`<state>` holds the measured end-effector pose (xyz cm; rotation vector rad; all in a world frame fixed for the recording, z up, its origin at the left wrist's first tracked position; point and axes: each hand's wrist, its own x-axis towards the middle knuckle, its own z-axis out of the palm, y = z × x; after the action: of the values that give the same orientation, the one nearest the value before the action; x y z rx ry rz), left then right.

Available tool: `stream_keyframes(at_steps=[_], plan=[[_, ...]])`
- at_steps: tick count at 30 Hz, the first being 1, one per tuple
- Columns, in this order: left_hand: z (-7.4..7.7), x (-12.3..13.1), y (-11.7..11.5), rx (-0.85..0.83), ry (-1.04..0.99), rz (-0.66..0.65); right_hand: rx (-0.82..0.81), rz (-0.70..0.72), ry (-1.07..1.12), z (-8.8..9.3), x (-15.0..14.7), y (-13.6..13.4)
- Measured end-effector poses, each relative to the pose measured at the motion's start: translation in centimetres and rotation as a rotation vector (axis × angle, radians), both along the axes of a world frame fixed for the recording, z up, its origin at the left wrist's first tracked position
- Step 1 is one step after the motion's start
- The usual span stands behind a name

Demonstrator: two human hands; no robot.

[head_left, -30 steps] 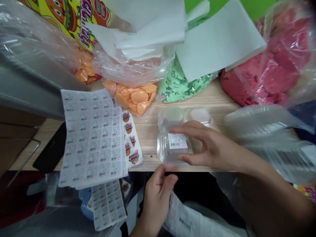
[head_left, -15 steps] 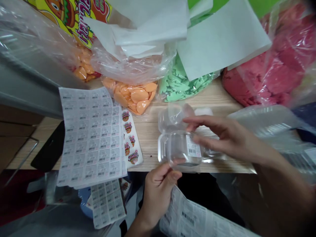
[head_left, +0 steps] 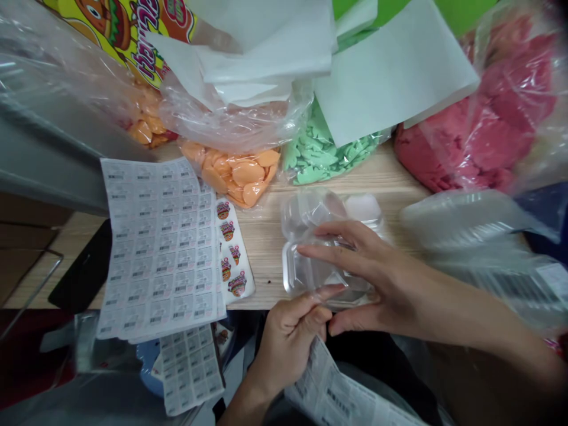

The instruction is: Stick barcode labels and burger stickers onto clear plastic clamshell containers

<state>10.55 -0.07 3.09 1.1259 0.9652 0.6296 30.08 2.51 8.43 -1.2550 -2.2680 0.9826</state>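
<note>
1. While barcode label sheets [head_left: 160, 248] lie at far left on the wooden tabletop [head_left: 261, 266], a burger sticker strip [head_left: 233, 251] sits just beside them.
2. The left hand [head_left: 288, 343] presses its fingertips [head_left: 331, 291] against the front of a clear plastic clamshell box [head_left: 304, 273], above a curled label sheet [head_left: 337, 393].
3. The right hand [head_left: 390, 284] spans the box from the far side; hands close together, clamped on it, near the tabletop's front edge.
4. Bagged red material [head_left: 461, 142] lies behind, at far right.

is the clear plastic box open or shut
Open, it seems: the clear plastic box lies spread, its two halves end to end, with the right hand over the nearer half.
</note>
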Motion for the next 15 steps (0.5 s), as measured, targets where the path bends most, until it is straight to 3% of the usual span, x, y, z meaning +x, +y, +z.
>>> stream_keyframes(at_steps=[11, 15], plan=[[0.4, 1.0, -0.4, -0.085, 0.037, 0.190, -0.027, 0.032, 0.025, -0.6, -0.8, -0.6], [0.5, 0.7, -0.4, -0.096, 0.043, 0.229, 0.015, 0.033, 0.021, 0.4, -1.0, -0.4]])
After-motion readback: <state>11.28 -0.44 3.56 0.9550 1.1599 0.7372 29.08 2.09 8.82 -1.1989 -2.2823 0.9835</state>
